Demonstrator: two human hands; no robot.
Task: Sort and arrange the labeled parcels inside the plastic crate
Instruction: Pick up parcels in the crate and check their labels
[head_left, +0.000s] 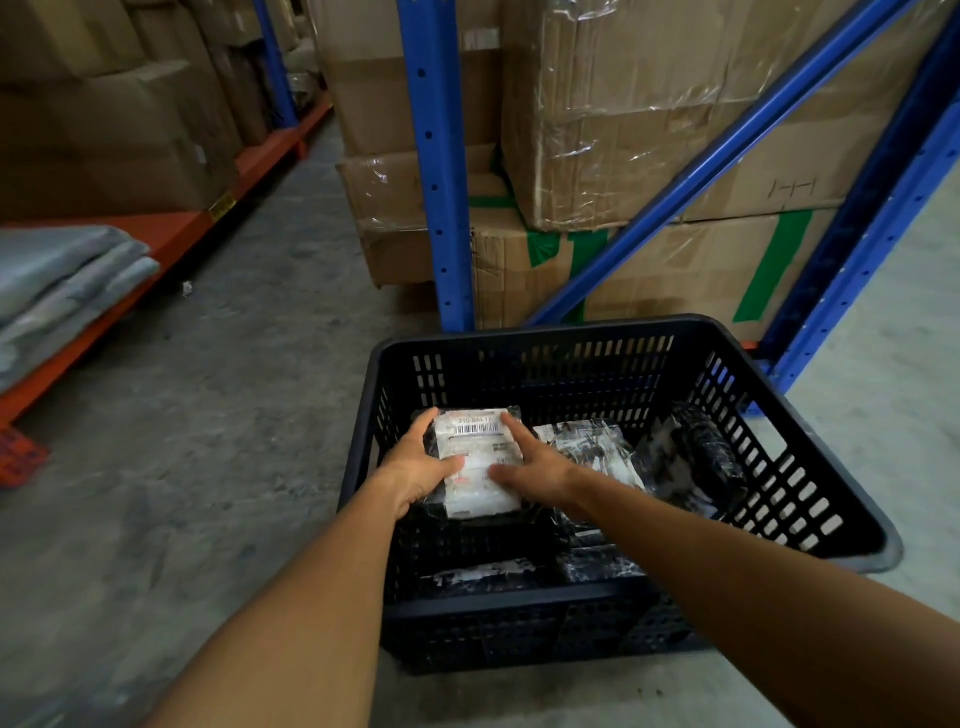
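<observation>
A black slotted plastic crate (810, 483) stands on the concrete floor. Inside its left half lies a black-wrapped parcel with a white barcode label (480, 457) facing up. My left hand (421, 467) grips its left edge and my right hand (535, 465) grips its right edge, thumbs on the label. Beside it to the right lie another labeled parcel (592, 447) and a dark wrapped bundle (711, 452) leaning on the right wall. Two more parcels (483, 574) (597, 564) lie near the crate's front wall, partly hidden.
Blue rack uprights (441, 182) and stacked cardboard boxes (649, 130) stand right behind the crate. An orange low shelf (171, 244) on the left carries grey folded bags (62, 280) and more boxes. A bare concrete aisle (234, 389) runs between them.
</observation>
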